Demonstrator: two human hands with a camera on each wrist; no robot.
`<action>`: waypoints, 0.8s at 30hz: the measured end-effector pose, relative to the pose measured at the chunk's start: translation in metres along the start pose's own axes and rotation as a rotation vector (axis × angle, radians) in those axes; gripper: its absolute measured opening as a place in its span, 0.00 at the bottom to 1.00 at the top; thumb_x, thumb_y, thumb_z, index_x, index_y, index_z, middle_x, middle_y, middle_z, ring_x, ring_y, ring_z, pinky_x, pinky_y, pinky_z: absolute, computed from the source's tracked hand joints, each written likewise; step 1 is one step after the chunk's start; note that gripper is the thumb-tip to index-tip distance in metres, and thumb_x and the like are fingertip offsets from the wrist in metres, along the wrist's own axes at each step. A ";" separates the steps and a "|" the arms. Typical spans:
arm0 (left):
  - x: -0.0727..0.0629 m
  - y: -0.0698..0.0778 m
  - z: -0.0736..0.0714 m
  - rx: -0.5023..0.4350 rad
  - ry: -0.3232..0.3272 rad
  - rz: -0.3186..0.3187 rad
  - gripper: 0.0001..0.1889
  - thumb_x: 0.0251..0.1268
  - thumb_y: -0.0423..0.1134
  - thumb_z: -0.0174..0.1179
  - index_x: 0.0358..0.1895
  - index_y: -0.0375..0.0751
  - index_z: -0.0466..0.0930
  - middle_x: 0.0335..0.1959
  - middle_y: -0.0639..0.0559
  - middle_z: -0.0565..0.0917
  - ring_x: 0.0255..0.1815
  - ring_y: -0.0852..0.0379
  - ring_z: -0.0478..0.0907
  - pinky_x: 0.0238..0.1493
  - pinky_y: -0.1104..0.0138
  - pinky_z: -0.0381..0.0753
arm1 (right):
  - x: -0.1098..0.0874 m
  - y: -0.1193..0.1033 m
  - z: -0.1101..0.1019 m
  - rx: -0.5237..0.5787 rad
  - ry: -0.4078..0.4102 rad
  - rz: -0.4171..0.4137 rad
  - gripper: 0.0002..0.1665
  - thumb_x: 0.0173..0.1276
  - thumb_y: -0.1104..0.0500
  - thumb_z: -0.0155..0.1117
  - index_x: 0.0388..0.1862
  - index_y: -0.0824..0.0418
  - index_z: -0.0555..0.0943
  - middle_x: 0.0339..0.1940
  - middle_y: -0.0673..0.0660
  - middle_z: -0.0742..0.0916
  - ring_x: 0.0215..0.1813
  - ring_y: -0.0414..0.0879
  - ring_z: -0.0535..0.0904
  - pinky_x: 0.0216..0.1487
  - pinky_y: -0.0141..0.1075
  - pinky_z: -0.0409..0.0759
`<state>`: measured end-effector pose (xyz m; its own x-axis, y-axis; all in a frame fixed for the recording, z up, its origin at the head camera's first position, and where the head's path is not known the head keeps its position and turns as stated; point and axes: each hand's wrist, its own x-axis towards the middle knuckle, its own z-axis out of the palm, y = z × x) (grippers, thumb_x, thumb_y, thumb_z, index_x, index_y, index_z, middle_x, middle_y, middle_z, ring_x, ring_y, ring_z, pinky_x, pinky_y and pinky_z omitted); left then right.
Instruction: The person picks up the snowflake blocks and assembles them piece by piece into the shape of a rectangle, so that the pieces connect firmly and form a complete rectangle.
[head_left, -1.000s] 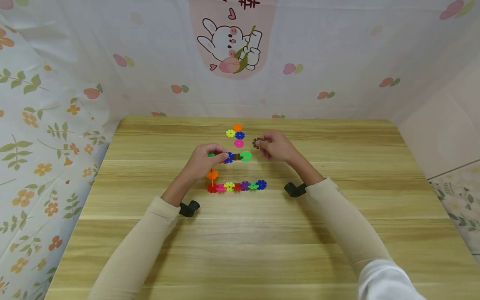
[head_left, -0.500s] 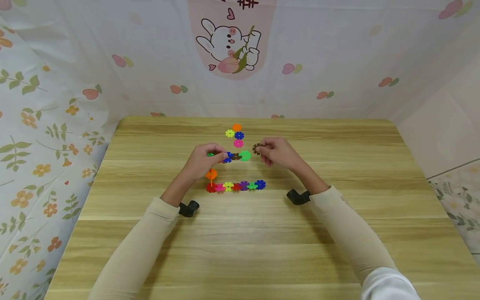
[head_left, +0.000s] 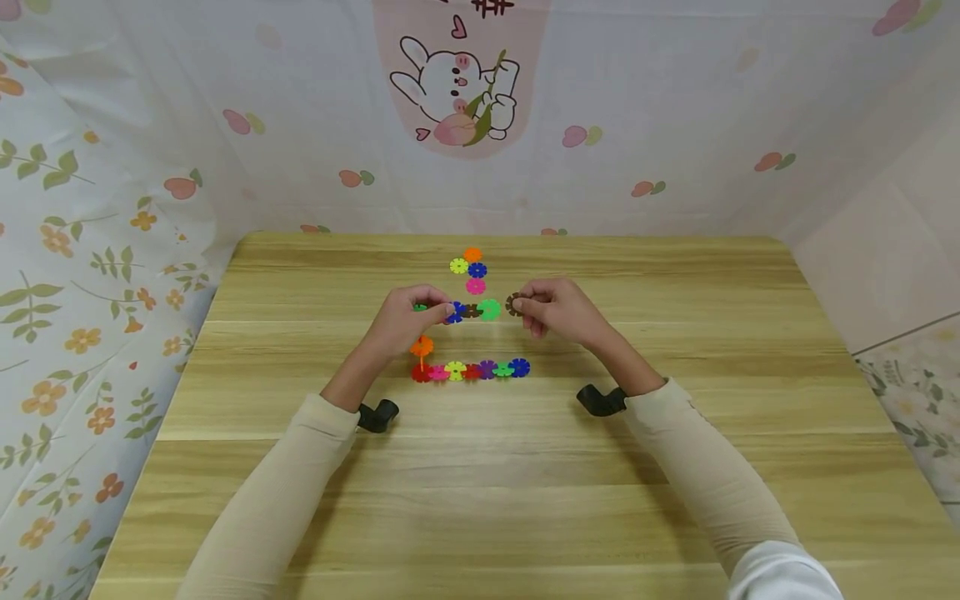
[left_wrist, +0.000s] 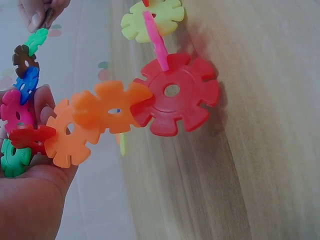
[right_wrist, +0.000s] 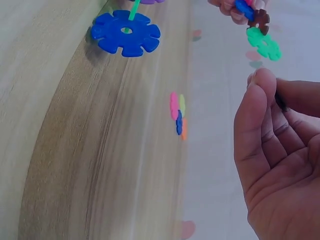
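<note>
My left hand (head_left: 405, 321) grips the upper row of a joined chain of notched plastic snowflake discs, its fingers at the blue disc (head_left: 455, 312). Past that run a brown disc and a light green end disc (head_left: 489, 310). In the left wrist view, pink, red and green discs sit against the palm, and orange discs (left_wrist: 112, 104) lead down to a large red disc (left_wrist: 172, 95). Between thumb and fingers my right hand (head_left: 558, 310) pinches a loose brown snowflake disc (head_left: 513, 304), a small gap right of the green end; in the right wrist view it is mostly hidden.
The chain's lower row lies along the wooden table (head_left: 480, 500), ending in a blue disc (head_left: 519, 367). Behind the upper row are loose discs: pink (head_left: 476, 286), blue (head_left: 477, 270), yellow (head_left: 459, 266) and orange (head_left: 472, 254). A printed cloth (head_left: 300, 100) hangs at the back edge.
My right hand has come down toward me with the brown disc, from beside the loose pink disc to about level with the green end disc. My left hand has stayed nearly still.
</note>
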<state>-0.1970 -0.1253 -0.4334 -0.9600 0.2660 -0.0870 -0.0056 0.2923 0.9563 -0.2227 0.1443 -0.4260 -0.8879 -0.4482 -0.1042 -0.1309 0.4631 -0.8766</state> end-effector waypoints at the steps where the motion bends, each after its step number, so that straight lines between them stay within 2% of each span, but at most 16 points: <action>1: 0.000 0.000 0.000 0.000 0.002 -0.001 0.09 0.70 0.41 0.59 0.42 0.39 0.82 0.36 0.45 0.83 0.46 0.35 0.74 0.47 0.47 0.77 | -0.001 0.000 0.000 -0.003 -0.002 -0.007 0.15 0.74 0.57 0.58 0.39 0.69 0.81 0.23 0.64 0.83 0.26 0.63 0.81 0.31 0.52 0.84; 7: 0.000 0.003 -0.001 -0.003 0.008 -0.017 0.09 0.70 0.42 0.59 0.42 0.39 0.82 0.36 0.45 0.84 0.47 0.40 0.76 0.51 0.47 0.78 | -0.003 0.000 0.001 -0.044 -0.011 -0.046 0.16 0.73 0.54 0.60 0.41 0.68 0.83 0.24 0.63 0.83 0.27 0.61 0.80 0.32 0.52 0.83; 10: 0.001 0.002 -0.001 -0.016 0.011 -0.017 0.10 0.70 0.41 0.59 0.42 0.38 0.83 0.37 0.45 0.84 0.46 0.44 0.79 0.52 0.47 0.79 | -0.003 0.000 0.003 -0.059 0.000 -0.037 0.14 0.73 0.56 0.60 0.42 0.67 0.83 0.25 0.63 0.83 0.27 0.58 0.80 0.33 0.51 0.83; 14: 0.002 0.000 -0.001 -0.023 0.014 -0.022 0.10 0.69 0.41 0.59 0.42 0.37 0.83 0.36 0.45 0.84 0.43 0.48 0.81 0.42 0.56 0.82 | -0.003 0.001 0.004 -0.066 0.020 -0.028 0.11 0.72 0.58 0.61 0.43 0.66 0.84 0.26 0.61 0.83 0.27 0.54 0.80 0.35 0.51 0.83; 16: 0.002 0.000 -0.002 -0.012 0.015 -0.031 0.10 0.70 0.41 0.59 0.42 0.38 0.84 0.36 0.46 0.84 0.43 0.49 0.81 0.36 0.60 0.80 | -0.003 0.000 0.005 -0.064 0.029 -0.026 0.11 0.71 0.59 0.62 0.44 0.66 0.84 0.26 0.59 0.84 0.28 0.54 0.80 0.37 0.52 0.83; 18: 0.001 0.001 -0.001 -0.008 0.014 -0.035 0.10 0.70 0.41 0.59 0.42 0.38 0.84 0.37 0.46 0.84 0.42 0.49 0.81 0.35 0.62 0.79 | -0.003 0.000 0.005 -0.063 0.038 -0.031 0.11 0.71 0.58 0.63 0.44 0.66 0.84 0.26 0.58 0.84 0.29 0.54 0.81 0.38 0.53 0.83; 24: 0.002 0.001 -0.001 -0.025 0.007 -0.043 0.10 0.71 0.39 0.58 0.43 0.35 0.84 0.38 0.43 0.84 0.41 0.48 0.82 0.50 0.51 0.81 | -0.003 -0.001 0.007 -0.068 0.063 -0.052 0.11 0.70 0.60 0.63 0.43 0.66 0.85 0.32 0.64 0.87 0.31 0.56 0.82 0.39 0.53 0.83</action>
<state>-0.1990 -0.1255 -0.4320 -0.9608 0.2468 -0.1262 -0.0538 0.2807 0.9583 -0.2170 0.1400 -0.4279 -0.9049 -0.4248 -0.0276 -0.2053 0.4923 -0.8459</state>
